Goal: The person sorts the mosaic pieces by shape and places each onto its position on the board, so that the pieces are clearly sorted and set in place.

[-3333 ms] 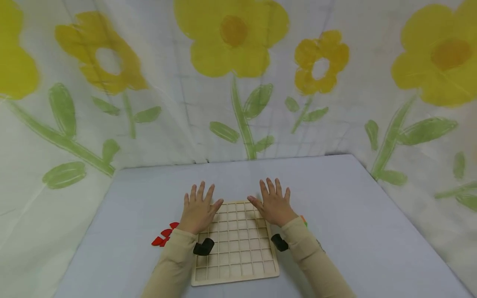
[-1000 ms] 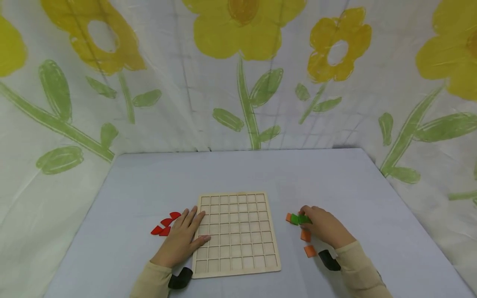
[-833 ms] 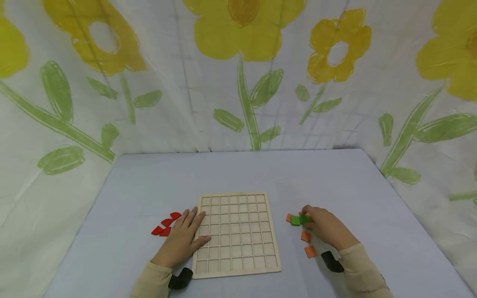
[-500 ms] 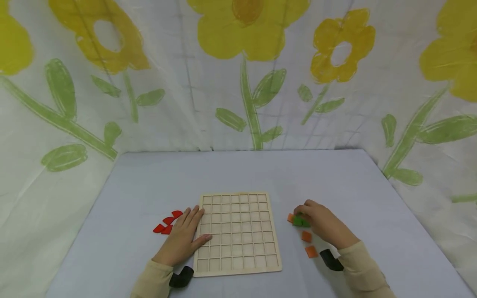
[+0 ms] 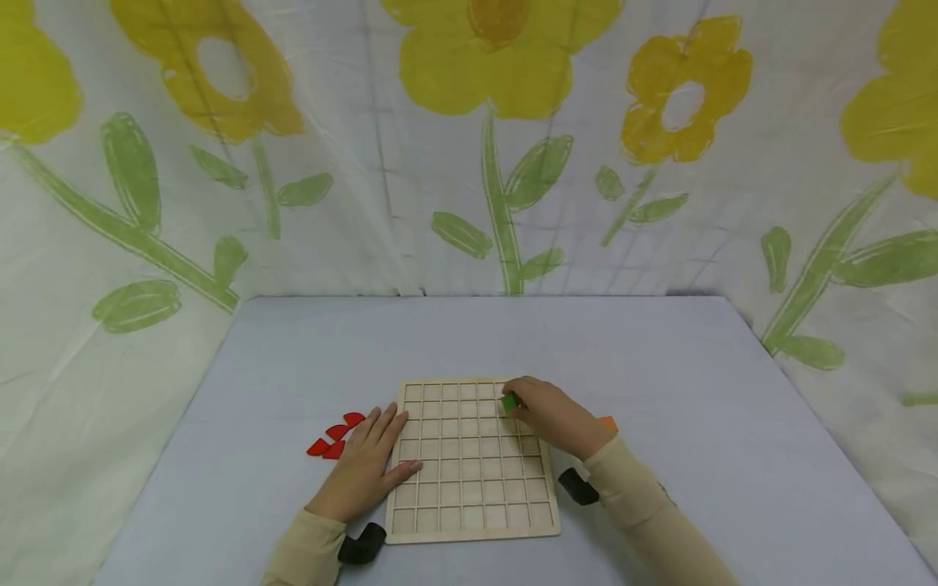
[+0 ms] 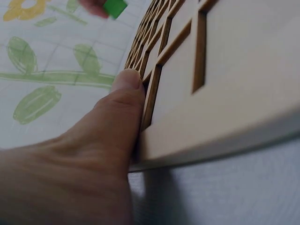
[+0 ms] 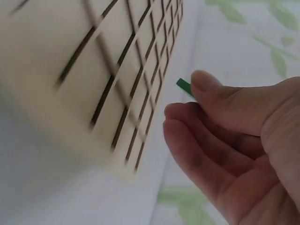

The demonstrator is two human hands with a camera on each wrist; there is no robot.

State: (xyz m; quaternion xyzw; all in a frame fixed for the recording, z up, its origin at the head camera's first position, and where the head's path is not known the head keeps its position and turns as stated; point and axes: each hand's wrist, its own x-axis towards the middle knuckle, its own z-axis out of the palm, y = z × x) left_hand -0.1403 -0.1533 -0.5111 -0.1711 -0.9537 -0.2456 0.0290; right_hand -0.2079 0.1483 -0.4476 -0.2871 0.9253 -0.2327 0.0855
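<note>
A pale wooden grid board [image 5: 471, 491] lies flat on the table, its shallow square cells bare. My left hand [image 5: 362, 472] rests along its left edge, fingers straight, with the thumb [image 6: 115, 117] reaching over the rim in the left wrist view. Above the board's upper right part, my right hand [image 5: 560, 417] pinches a small green square tile [image 5: 509, 401] between thumb and fingers. The right wrist view shows this tile [image 7: 185, 86] edge-on at the fingertips, held over the grid.
Several red rounded pieces [image 5: 317, 447] lie left of the board, beside the left hand. An orange tile [image 5: 608, 422] peeks out behind the right forearm, which hides the area around it. A flower-printed curtain [image 5: 440, 268] hangs behind the white table [image 5: 308, 342].
My right hand has picked up a green tile from the pile on the right and carried it left over the board. Earlier both hands lay spread open; the left has since stayed on the board's edge.
</note>
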